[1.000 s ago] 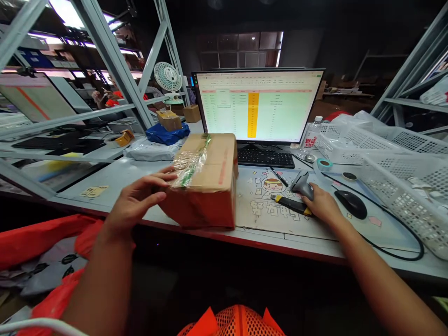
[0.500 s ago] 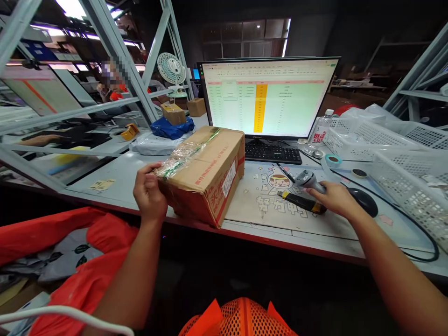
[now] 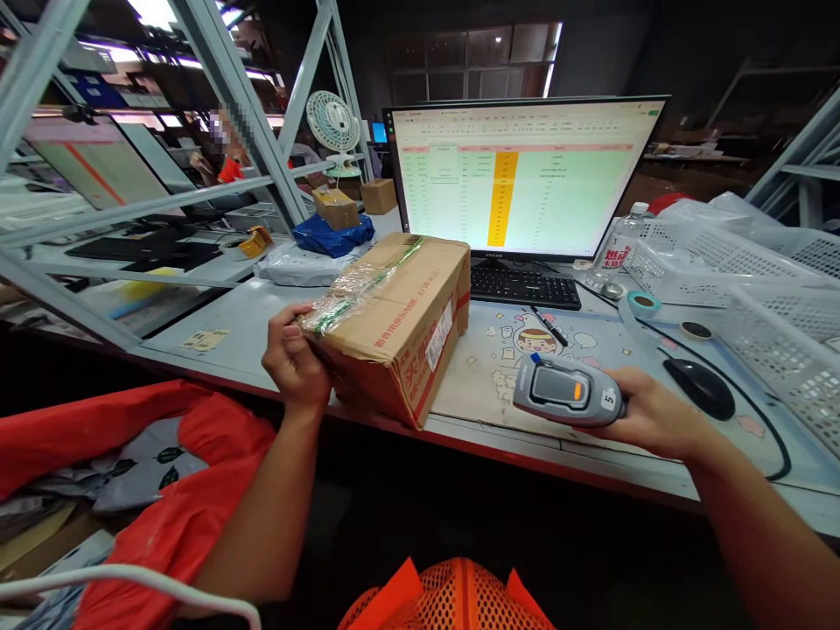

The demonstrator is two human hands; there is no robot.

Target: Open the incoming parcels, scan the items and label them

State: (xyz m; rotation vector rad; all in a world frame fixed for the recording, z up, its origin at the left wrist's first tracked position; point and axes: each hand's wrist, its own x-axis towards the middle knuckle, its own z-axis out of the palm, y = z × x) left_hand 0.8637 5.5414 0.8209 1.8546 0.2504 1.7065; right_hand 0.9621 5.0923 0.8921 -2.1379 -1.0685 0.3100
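Observation:
My left hand [image 3: 297,363] is closed on the near left edge of a brown cardboard box [image 3: 367,372], which is wrapped with clear and green tape. The box rests tilted at the desk's front edge, with a white label [image 3: 439,337] on its right side. In my right hand [image 3: 660,411] is a grey barcode scanner [image 3: 564,392], raised above the desk mat with its head toward the box. My fingers beneath the scanner are mostly hidden. A black mouse [image 3: 699,388] lies to the right of that hand, and a black pen [image 3: 549,325] lies behind the scanner.
Behind the box stand a monitor [image 3: 525,175] and a keyboard [image 3: 525,287]. White plastic baskets [image 3: 780,341], a bottle [image 3: 623,234] and tape rolls [image 3: 643,304] occupy the right. Parcels [image 3: 334,236] and a metal frame [image 3: 216,96] are at left. A red cloth [image 3: 150,516] hangs below.
My right hand has lifted the barcode scanner off the desk and turned it to point left at the box. The yellow-black utility knife is now out of sight. My left hand keeps its hold.

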